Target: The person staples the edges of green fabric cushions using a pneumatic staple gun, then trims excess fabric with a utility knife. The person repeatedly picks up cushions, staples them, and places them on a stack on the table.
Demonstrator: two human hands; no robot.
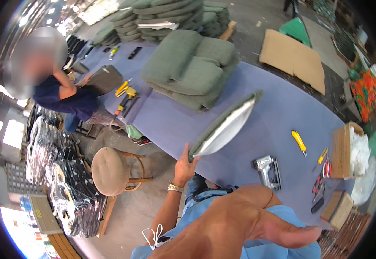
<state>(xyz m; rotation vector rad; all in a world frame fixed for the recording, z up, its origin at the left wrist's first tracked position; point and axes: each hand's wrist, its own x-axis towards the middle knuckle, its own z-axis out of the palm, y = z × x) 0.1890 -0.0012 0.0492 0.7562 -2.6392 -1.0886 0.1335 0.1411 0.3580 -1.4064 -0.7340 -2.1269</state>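
My left hand (183, 170), with a gold-toned watch at its wrist, grips the near end of a green fabric-covered pad (224, 129). The pad is tilted on edge above the table, showing a pale, shiny underside. Large and close to the camera, my right hand (248, 216) is raised in front of my light blue clothing. Its thumb stretches out to the right, apart from the bent fingers, which are partly hidden; nothing shows in it. A silver staple gun (266, 172) lies on the blue-covered table (240, 166) beyond the right hand.
A stack of green pads (188, 64) stands on the table. A yellow utility knife (299, 142), pliers (326, 168) and a cardboard box (345, 151) are to the right. Across the left side, a person (67, 93) handles a dark pad (104, 80). A round stool (110, 170) stands below.
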